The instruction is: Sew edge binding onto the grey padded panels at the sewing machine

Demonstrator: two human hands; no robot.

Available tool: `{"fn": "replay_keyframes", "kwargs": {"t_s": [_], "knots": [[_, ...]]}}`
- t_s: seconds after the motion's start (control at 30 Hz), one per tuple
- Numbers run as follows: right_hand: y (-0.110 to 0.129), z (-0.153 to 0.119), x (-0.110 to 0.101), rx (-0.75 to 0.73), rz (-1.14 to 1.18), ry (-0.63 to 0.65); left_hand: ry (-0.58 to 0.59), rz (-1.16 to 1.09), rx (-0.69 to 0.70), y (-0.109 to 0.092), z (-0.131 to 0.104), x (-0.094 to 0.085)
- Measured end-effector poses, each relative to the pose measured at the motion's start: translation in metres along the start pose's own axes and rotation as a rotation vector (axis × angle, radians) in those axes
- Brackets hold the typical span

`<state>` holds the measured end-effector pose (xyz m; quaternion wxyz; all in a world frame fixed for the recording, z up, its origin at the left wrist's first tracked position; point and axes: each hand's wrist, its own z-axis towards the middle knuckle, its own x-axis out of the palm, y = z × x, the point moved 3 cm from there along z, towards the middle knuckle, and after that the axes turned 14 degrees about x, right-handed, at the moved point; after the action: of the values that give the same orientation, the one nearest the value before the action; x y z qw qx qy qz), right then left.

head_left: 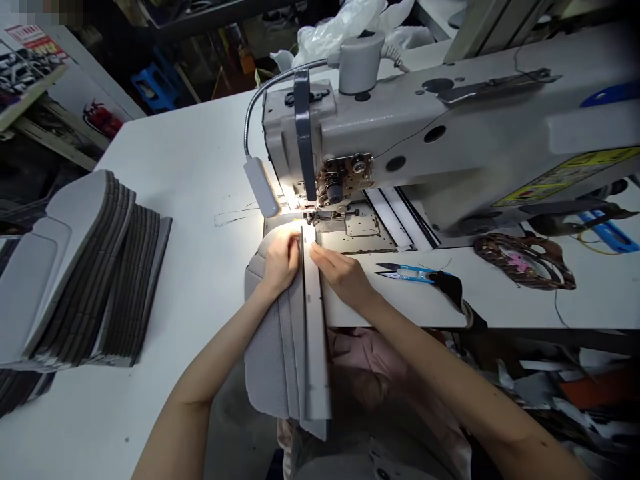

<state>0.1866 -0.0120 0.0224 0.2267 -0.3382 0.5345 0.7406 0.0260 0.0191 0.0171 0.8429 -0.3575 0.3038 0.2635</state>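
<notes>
Over the worktop's front edge (pixel 346 320), your left hand (pixel 281 259) grips the grey padded fabric panel (pixel 267 360), right hand (pixel 345 277) the long white strip (pixel 315 333), apparently for alignment.

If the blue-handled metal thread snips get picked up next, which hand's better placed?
Right, probably. The right hand, at the edge of the long flat white strip, is nearer the blue-handled metal thread snips. The left hand is on the grey stitched fabric panel, across the strip from them.
</notes>
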Motion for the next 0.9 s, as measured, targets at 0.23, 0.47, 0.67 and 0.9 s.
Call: {"fn": "replay_keyframes", "kwargs": {"t_s": [0.23, 0.47, 0.67, 0.9], "knots": [[-0.003, 0.006, 0.007, -0.086, -0.116, 0.06, 0.167, 0.036, 0.172, -0.01, 0.004, 0.002], [-0.004, 0.012, 0.007, -0.097, -0.153, 0.031, 0.168, 0.076, 0.19, -0.009, 0.004, 0.005], [0.008, 0.001, 0.001, 0.05, -0.226, 0.06, 0.268, 0.126, 0.233, -0.011, 0.003, 0.008], [0.033, -0.094, -0.003, 0.33, -0.139, 0.378, 0.374, 0.212, 0.267, -0.012, 0.006, 0.01]]}}
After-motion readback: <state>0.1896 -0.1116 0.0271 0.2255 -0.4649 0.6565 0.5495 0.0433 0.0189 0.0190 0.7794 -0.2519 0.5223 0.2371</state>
